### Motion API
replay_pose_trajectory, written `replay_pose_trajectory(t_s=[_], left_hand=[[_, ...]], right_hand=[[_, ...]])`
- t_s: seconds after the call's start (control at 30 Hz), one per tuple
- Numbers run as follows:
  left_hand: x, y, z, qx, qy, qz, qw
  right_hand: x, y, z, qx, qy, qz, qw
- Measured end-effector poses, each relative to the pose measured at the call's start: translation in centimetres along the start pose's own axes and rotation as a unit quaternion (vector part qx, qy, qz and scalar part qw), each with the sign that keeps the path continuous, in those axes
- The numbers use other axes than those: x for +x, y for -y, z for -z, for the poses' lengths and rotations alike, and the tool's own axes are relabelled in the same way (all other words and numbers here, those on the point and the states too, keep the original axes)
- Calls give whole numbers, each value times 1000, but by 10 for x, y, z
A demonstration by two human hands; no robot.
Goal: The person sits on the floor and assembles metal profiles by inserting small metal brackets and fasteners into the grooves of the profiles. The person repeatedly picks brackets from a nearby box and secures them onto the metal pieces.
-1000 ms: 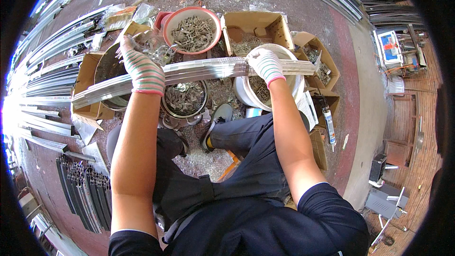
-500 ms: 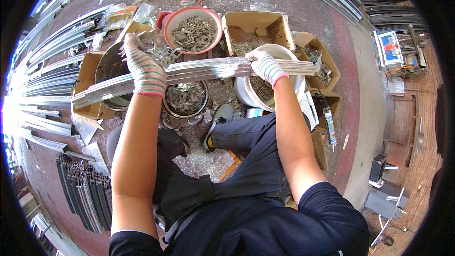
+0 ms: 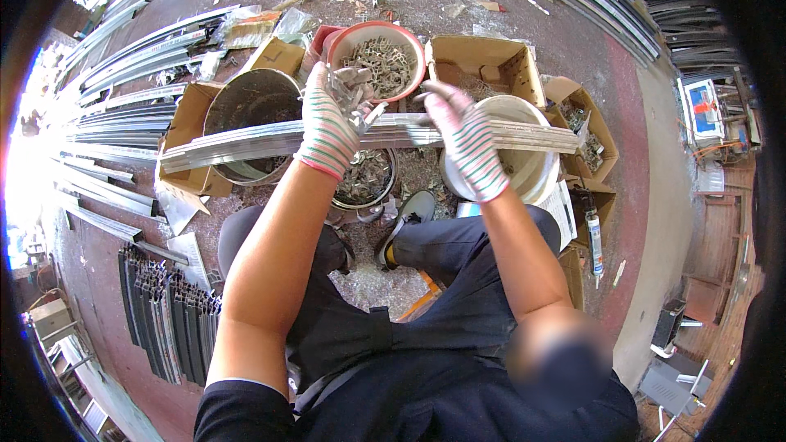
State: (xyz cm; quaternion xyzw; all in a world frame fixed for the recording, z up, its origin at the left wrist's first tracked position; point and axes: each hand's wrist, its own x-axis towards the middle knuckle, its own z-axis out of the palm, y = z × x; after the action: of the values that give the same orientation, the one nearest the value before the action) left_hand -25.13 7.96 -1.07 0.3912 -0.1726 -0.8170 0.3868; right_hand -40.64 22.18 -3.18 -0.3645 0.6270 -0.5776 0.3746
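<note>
A bundle of long silvery metal strips (image 3: 260,141) lies crosswise in front of me, over the buckets. My left hand (image 3: 326,133), in a striped knit glove, is at the middle of the bundle. Its fingers are closed round several small shiny metal pieces (image 3: 354,98), whose exact kind I cannot make out. My right hand (image 3: 468,141), gloved alike, is over the strips further right. Its fingers are smeared by motion and point toward the left hand; whether they hold anything does not show.
Beyond the strips stand a red-rimmed basin (image 3: 417,47) of small metal clips and a cardboard box (image 3: 524,74). A dark bucket (image 3: 246,98) is at left, a white bucket (image 3: 547,176) at right. Between my feet and the strips sits a round tin (image 3: 391,184) of metal bits. Dark profiles (image 3: 168,311) lie lower left.
My right hand has let go of the strip bundle, and its fingers now blur above it. My left hand has moved right along the strips with the small metal pieces. The whole view has shifted slightly.
</note>
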Motion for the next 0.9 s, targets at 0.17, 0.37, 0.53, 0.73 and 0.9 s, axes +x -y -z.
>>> replay_pose_trajectory(t_s=[0.17,0.37,0.53,0.73,0.9], left_hand=[[6,12,1,-17,-10,-6,1000],[6,24,-1,19,30,-3,999],[9,17,1,2,34,12,999],[12,7,2,8,43,-4,999],[6,15,0,-37,-7,20,999]], right_hand=[[-36,8,-58,96,112,20,989],[-25,-7,-53,-74,35,129,988],[-22,-9,-42,-93,-17,146,985],[-18,-2,-36,3,-29,134,991],[-14,1,-38,118,-43,27,992]])
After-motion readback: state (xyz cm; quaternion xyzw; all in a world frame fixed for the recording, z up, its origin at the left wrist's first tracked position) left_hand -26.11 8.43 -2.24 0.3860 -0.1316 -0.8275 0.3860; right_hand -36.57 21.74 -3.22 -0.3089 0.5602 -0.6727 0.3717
